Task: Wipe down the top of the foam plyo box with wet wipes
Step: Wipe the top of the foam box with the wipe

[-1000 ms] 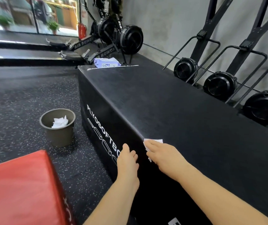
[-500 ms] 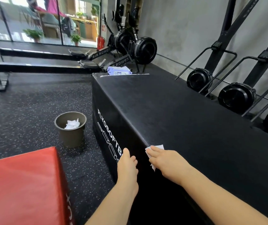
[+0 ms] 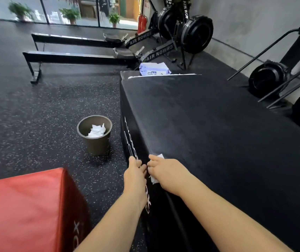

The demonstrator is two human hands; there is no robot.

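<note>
The right hand covers most of the wipe, so only two white corners show. The left hand hides part of the white lettering on the side of the black box, which the right and bottom edges cut off. The red box is cut by the left and bottom edges, and the print on the pack of wipes is too small to read.

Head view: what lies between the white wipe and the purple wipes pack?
Head view: bare black foam plyo box top, then a thin white strip at its far edge.
</note>
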